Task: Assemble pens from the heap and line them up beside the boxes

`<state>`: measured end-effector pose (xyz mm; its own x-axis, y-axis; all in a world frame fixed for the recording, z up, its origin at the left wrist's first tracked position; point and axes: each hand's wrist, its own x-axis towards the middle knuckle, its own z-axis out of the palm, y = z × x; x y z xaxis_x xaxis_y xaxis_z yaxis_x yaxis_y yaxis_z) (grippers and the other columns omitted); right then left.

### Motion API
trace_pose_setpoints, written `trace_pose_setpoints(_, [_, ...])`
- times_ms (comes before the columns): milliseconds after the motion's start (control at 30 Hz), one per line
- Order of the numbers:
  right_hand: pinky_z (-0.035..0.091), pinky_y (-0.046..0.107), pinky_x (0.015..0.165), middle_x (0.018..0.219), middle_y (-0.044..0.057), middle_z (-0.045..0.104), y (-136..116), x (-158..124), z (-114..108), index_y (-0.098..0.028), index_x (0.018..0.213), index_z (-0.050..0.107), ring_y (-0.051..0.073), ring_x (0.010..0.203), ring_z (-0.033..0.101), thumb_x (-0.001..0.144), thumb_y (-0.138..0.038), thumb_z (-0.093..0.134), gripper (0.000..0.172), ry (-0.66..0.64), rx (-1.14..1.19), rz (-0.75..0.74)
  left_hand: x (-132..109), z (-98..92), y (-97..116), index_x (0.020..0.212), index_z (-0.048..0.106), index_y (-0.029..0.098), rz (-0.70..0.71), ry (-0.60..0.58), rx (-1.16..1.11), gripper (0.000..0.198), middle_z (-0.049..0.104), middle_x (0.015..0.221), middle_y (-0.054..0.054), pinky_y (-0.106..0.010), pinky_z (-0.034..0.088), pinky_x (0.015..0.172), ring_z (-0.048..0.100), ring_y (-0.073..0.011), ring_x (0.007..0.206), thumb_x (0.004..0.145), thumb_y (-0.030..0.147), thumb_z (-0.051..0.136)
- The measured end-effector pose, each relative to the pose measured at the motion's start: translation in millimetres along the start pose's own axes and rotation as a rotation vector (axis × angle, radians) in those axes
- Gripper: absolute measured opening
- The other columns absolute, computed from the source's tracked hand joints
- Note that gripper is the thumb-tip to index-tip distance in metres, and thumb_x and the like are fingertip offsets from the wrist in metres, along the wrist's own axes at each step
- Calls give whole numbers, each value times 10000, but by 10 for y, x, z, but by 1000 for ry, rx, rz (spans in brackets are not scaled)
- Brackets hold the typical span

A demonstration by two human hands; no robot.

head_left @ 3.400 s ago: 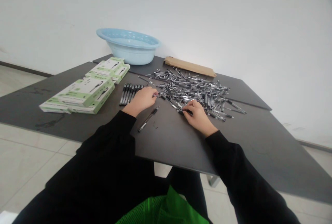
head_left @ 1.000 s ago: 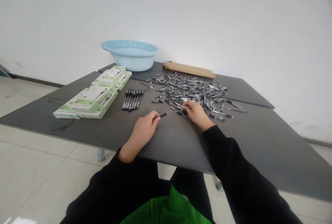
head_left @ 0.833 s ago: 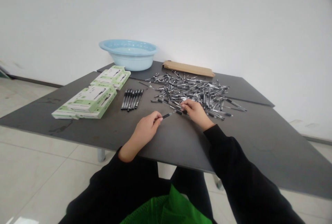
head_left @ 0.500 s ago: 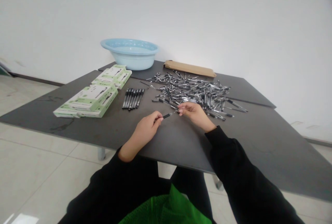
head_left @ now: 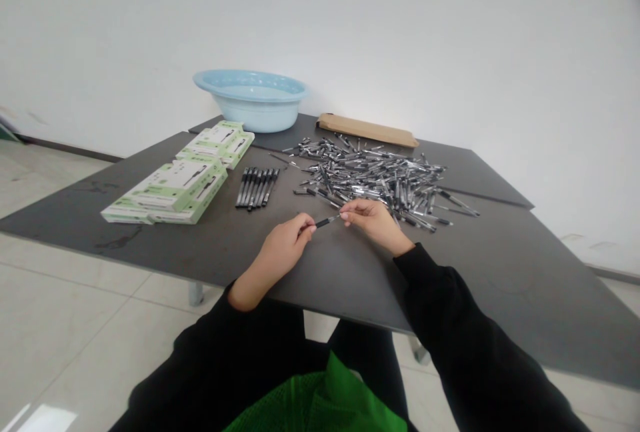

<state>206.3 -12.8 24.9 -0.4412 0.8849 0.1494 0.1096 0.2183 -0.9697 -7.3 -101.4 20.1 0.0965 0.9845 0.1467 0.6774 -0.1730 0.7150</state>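
Just above the hands, in the middle of the frame: a wide loose heap of black and silver pens (head_left: 380,175), close behind the right hand. Left of the heap, a neat row of black pens (head_left: 257,187) side by side. Further left, flat green and white cardboard boxes (head_left: 175,182) in low stacks. In the upper centre, a light blue plastic basin (head_left: 250,99) and a flat brown paper packet (head_left: 367,130). All on the dark grey table (head_left: 500,265).

Slightly below the centre, in plain sight between the two hands: one thin black pen (head_left: 327,221). Long axis nearly level, left to right, right end a little higher. Thin pale tip towards the right, black part towards the left.

Left hand (head_left: 283,249): fingers curled close, pinching the left end of the pen. Right hand (head_left: 373,219): thumb and fingertips narrow, pinching the right end.
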Motion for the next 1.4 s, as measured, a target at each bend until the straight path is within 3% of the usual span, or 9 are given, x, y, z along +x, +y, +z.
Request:
trace_pose_setpoints(600, [476, 291, 661, 647, 2, 666, 9, -37, 94, -168, 811, 715, 137, 618, 605, 683, -424, 801, 299, -87, 24, 21, -10, -6, 45, 930, 604, 211, 41, -9, 8, 188, 677, 831, -22, -293, 409, 735, 630, -196, 812, 933, 314, 447])
trace_pose_setpoints(967, [463, 282, 671, 656, -1, 668, -28, -61, 119, -179, 807, 709, 128, 614, 591, 699, -510, 798, 359, -74, 127, 30, 13, 10, 87, 806, 607, 179, -1, 45, -279, 173, 659, 735, -2, -252, 426, 645, 593, -149, 687, 807, 350, 636])
trace_pose_setpoints(1067, [450, 271, 656, 664, 0, 651, -28, -36, 98, -180, 790, 690, 124, 622, 577, 719, -542, 776, 379, -44, 187, 30, 157, 17, 177, 755, 609, 161, -62, -64, -398, 265, 582, 618, 8, -232, 386, 541, 516, -116, 546, 862, 398, 556])
trace_pose_setpoints(1167, [439, 259, 635, 662, -8, 626, -83, -17, 14, -183, 766, 663, 112, 613, 551, 705, -563, 781, 403, 43, 282, 22, 396, -13, 316, 798, 649, 138, -199, -235, -557, 378, 499, 519, 28, -219, 229, 397, 315, -73, 367, 934, 399, 412])
trace_pose_setpoints(1300, [432, 246, 604, 666, -23, 601, -177, -7, -175, -189, 748, 651, 90, 588, 518, 642, -524, 840, 399, 206, 420, -20, 793, 5, 462, 811, 651, 116, -148, -375, -744, 216, 464, 588, 38, -161, 179, 383, 308, -31, 412, 870, 316, 595])
trace_pose_setpoints(1400, [432, 243, 591, 643, -34, 575, -170, 14, -290, -184, 730, 645, 79, 563, 495, 594, -505, 872, 416, 296, 490, -15, 1030, 111, 486, 892, 617, 139, -222, -545, -921, 160, 489, 665, 33, -123, 176, 374, 360, -25, 447, 792, 226, 707])
